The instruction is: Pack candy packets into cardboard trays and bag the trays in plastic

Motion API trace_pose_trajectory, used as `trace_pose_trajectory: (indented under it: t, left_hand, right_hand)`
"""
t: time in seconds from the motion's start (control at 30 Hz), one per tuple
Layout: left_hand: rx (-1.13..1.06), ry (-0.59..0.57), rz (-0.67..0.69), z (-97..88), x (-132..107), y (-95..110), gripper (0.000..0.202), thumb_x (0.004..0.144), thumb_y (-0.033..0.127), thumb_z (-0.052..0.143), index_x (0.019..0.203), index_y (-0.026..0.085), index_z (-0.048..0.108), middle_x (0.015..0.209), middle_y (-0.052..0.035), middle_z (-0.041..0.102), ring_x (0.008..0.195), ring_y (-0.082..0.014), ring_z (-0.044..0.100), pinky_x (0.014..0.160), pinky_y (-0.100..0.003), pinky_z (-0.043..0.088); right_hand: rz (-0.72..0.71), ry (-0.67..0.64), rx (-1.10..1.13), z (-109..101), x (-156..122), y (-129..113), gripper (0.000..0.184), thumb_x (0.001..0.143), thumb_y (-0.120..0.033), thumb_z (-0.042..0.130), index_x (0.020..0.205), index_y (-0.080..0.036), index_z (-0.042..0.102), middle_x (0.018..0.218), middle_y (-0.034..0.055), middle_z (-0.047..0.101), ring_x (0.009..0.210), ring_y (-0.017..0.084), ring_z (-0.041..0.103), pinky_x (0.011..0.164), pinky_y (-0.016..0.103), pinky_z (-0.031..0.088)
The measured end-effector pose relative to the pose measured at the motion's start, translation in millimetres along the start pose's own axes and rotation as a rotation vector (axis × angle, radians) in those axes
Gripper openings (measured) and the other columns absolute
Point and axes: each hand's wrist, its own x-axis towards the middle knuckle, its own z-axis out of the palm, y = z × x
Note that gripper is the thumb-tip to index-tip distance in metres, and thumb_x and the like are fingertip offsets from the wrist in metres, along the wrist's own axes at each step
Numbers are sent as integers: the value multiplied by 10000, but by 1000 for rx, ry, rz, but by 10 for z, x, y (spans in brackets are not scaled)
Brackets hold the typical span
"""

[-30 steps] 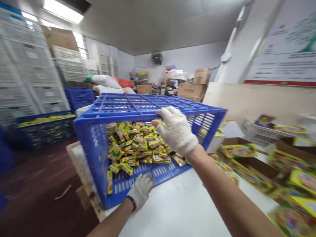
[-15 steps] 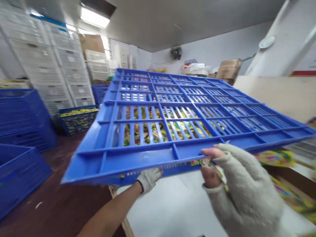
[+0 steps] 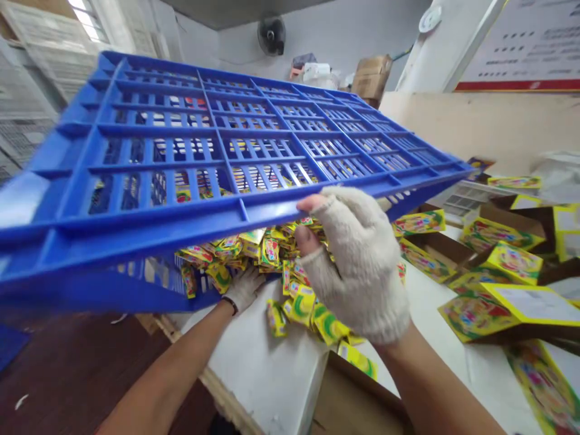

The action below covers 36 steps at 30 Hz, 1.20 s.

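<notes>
A large blue plastic crate (image 3: 235, 208) is tipped over a white table, its slatted base facing me. Small yellow packets (image 3: 269, 251) pour from beneath it, and some lie loose on the tabletop (image 3: 254, 368). My right hand (image 3: 357, 266), in a fingerless knitted glove, grips the crate's raised near edge, index finger against it and thumb below. Below the crate, my gloved left hand (image 3: 244, 290) lies palm down at the lower rim, fingers stretched out against the packets. The crate partly hides the spill behind it.
Several open yellow printed boxes (image 3: 512, 263) crowd the table's right side. An open brown carton (image 3: 357, 399) sits at the near table edge. Cardboard boxes (image 3: 371, 75) are stacked at the back, below a wall fan (image 3: 272, 35). White crates (image 3: 40, 54) stand left.
The view has swung right. The crate is now tilted with packets spilling onto the table beneath it. My left hand has reached among the packets; my right hand stays at the crate's edge.
</notes>
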Motion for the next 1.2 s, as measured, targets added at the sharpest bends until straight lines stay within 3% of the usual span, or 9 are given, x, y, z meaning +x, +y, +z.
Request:
trace_pose_trajectory:
  t: [0.33, 0.43, 0.53, 0.63, 0.77, 0.87, 0.97, 1.07, 1.2]
  left_hand:
    - [-116, -105, -82, -67, 107, 1, 388, 860, 212, 486, 1221, 254, 622, 1263, -102, 612, 1276, -298, 451, 1093, -503, 325]
    - [-173, -120, -129, -94, 128, 24, 344, 844, 196, 485, 1133, 249, 664, 1208, -80, 640, 1231, -270, 494, 1078, -448, 365]
    - [-241, -114, -201, -122, 16, 137, 337, 858, 200, 457, 1116, 240, 670, 1174, -55, 660, 1156, -230, 561, 1025, -364, 432]
    - [-305, -63, -253, -180, -281, 365, 374, 910, 280, 408, 1211, 204, 616, 1260, -71, 630, 1206, -237, 545, 1054, -374, 429]
    - [-395, 15, -202, -296, -792, 701, 414, 938, 353, 375, 1294, 223, 541, 1349, -63, 578, 1286, -216, 495, 1117, -376, 389]
    - [-453, 92, -129, -333, -1056, 878, 397, 911, 358, 447, 1282, 250, 539, 1337, -82, 576, 1288, -242, 493, 1106, -409, 397]
    - [-425, 103, -79, -324, -1091, 998, 542, 806, 390, 607, 1313, 231, 506, 1374, -131, 526, 1299, -312, 460, 1101, -474, 378]
    - [-367, -28, -140, -339, -926, 1078, 663, 680, 367, 708, 1288, 183, 516, 1294, -161, 542, 1255, -362, 461, 1063, -509, 383]
    - [-425, -149, -258, -398, -707, 1062, 485, 711, 172, 573, 1195, 179, 548, 1056, -96, 597, 1009, -251, 577, 892, -377, 479]
  right_hand:
    - [102, -317, -203, 617, 736, 156, 347, 863, -185, 570, 1199, -99, 578, 1224, 78, 581, 1164, 205, 504, 1059, 328, 392]
    - [140, -320, -249, 642, 816, 113, 396, 860, -200, 551, 1251, -136, 565, 1289, 77, 560, 1217, 219, 489, 1075, 319, 386]
    - [127, -317, -239, 546, 697, 101, 516, 834, -169, 538, 1346, -110, 510, 1394, 90, 507, 1340, 215, 406, 1141, 296, 309]
    - [92, -307, -188, 386, 212, 146, 659, 781, -132, 559, 1414, -24, 410, 1502, 162, 377, 1434, 251, 272, 1194, 385, 210]
    - [310, -319, -106, 92, -1062, 236, 537, 820, -165, 539, 1350, -107, 474, 1397, 188, 490, 1327, 265, 443, 1087, 470, 411]
    - [551, -532, -216, -181, -2117, 210, 374, 798, -151, 523, 1161, -139, 611, 1142, 159, 651, 1066, 282, 626, 900, 465, 543]
    - [680, -719, -344, -437, -2849, 90, 346, 755, -113, 531, 1073, -142, 665, 1017, 155, 702, 925, 301, 666, 802, 457, 566]
    - [681, -751, -405, -637, -3154, 19, 369, 755, -33, 455, 986, -174, 706, 934, 123, 730, 838, 282, 682, 757, 434, 562]
    - [712, -770, -374, -807, -3190, 115, 432, 772, 0, 397, 981, -187, 725, 902, 108, 746, 777, 255, 703, 704, 388, 576]
